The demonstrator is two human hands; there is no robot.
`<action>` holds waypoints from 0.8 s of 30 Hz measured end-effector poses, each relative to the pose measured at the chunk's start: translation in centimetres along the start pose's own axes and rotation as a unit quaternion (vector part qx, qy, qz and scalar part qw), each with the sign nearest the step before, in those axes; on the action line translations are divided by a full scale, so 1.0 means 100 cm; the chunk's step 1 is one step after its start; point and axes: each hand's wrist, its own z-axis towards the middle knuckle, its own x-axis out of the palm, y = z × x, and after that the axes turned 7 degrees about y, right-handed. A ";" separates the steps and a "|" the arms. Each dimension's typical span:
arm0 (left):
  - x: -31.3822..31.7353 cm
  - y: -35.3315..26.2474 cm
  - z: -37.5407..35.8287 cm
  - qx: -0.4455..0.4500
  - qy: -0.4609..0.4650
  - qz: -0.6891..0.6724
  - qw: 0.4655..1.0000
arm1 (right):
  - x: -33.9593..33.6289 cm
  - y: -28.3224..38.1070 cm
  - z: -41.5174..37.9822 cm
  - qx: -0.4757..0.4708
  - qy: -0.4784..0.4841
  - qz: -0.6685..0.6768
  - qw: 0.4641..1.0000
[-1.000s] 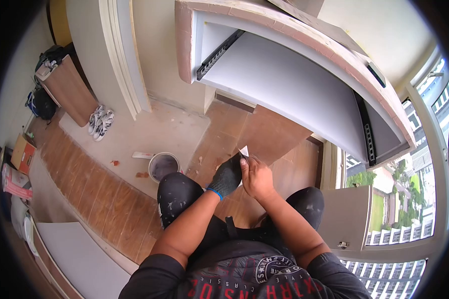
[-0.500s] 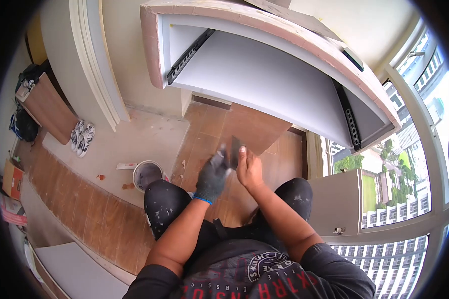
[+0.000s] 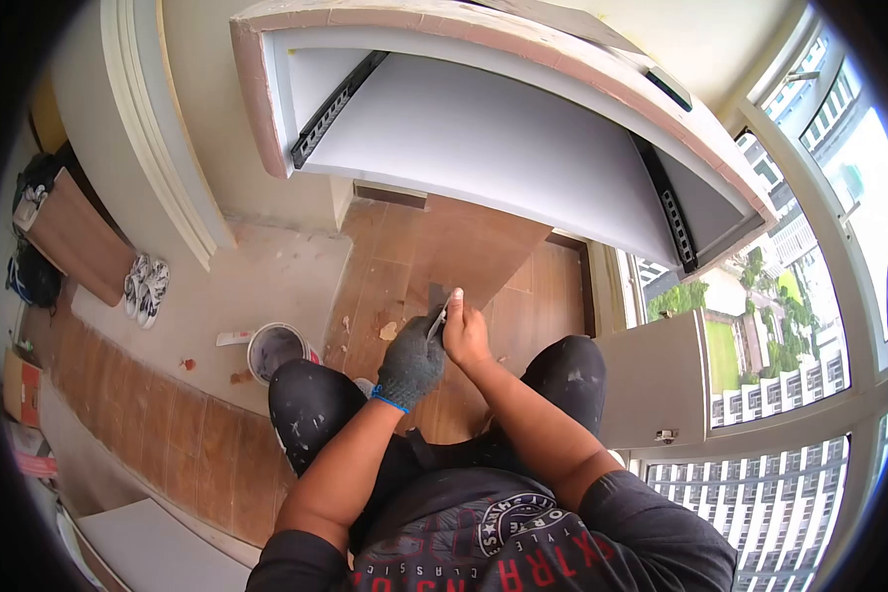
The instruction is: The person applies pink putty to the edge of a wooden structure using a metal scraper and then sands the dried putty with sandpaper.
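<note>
My left hand (image 3: pixel 411 357), in a dark grey knitted glove with a blue cuff, is curled against a flat putty scraper (image 3: pixel 437 294). My bare right hand (image 3: pixel 467 335) grips the same scraper from the other side, thumb pointing up along it. Both hands meet in front of my knees, above the wooden floor. Only parts of the thin grey scraper show, since the fingers cover the rest. A bucket (image 3: pixel 278 353) with grey paste inside stands by my left knee.
Overhead juts a white curved cabinet (image 3: pixel 483 128) with pinkish edging and black drawer runners (image 3: pixel 673 212). An open door panel (image 3: pixel 651 380) and windows are on the right. Shoes (image 3: pixel 146 291) stand at the left, and scraps (image 3: pixel 388 331) lie on the floor.
Both hands have come down and slightly left, closing together around the scraper. The gloved hand, earlier blurred beside it, is now pressed against it. The whole view has shifted a little.
</note>
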 end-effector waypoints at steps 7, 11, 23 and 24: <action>-0.010 0.004 0.007 -0.143 -0.113 -0.045 0.982 | -0.007 0.015 -0.017 -0.034 -0.026 0.031 0.999; -0.009 -0.017 0.010 -0.079 -0.006 -0.031 0.996 | -0.006 0.010 -0.005 0.008 -0.045 0.056 0.997; -0.015 -0.013 0.001 0.025 -0.109 -0.014 0.994 | -0.024 -0.030 0.029 0.306 -0.170 0.436 0.829; -0.014 -0.020 0.000 0.056 -0.105 -0.011 0.993 | -0.026 -0.031 0.027 0.331 -0.114 0.493 0.797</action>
